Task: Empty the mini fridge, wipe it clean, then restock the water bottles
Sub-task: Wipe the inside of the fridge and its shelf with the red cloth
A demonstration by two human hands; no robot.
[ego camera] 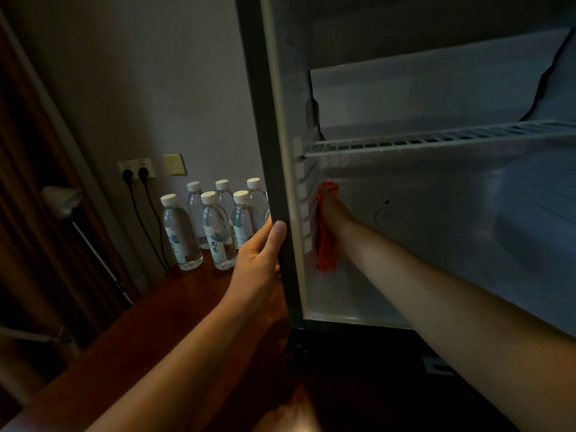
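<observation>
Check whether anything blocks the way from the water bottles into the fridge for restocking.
The water bottles stand outside, left of the fridge wall. The wire shelf is bare. The right hand presses an orange cloth against the inner left wall, and the left hand grips the front edge; both occupy the opening.

Six water bottles [215, 226] are grouped on the floor [149, 310] against the wall [149, 88], left of the mini fridge [436, 182]. Inside the fridge, a wire shelf [436, 140] is set above a cloth [325, 229] pressed to the left inner wall.
</observation>
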